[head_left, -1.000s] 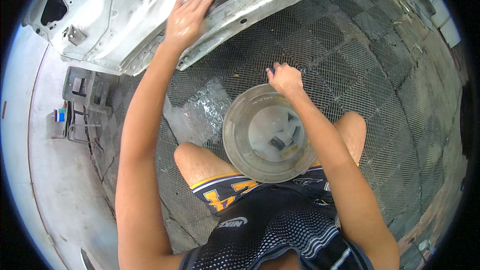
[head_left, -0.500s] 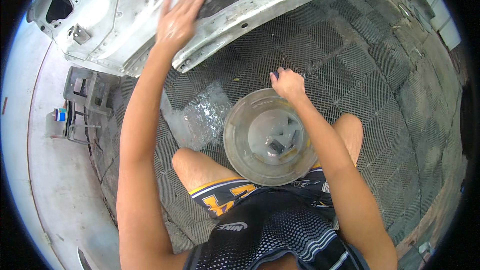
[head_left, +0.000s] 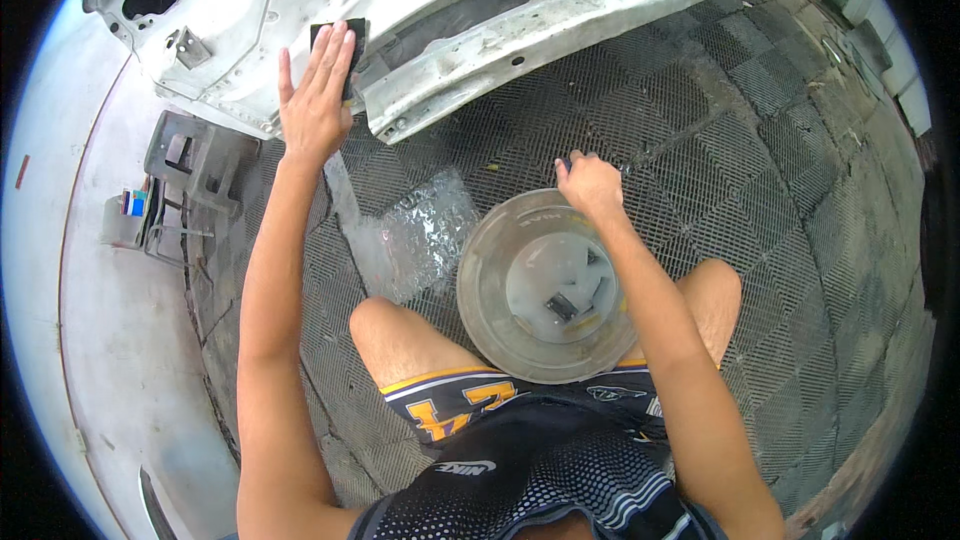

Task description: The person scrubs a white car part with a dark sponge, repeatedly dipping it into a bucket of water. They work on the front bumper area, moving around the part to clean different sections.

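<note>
My left hand lies on the pale metal car body panel. Under its outstretched fingers is a black sheet that looks like sandpaper, held flat to the metal; the little finger sticks out to the side. My right hand is closed above the far rim of a round translucent bucket. A bit of something dark shows at its fingers, too little to name. Cloudy water fills the bucket's bottom, with several dark pieces in it.
A flattened clear plastic bag lies on the dark ribbed floor mat left of the bucket. A grey plastic step stool stands beside a pale panel at the left. A long metal rail juts out from the car body.
My left hand has moved left and down along the panel with the sandpaper, which shows more now. My right hand stays closed at the bucket rim. The whole view has shifted slightly.
</note>
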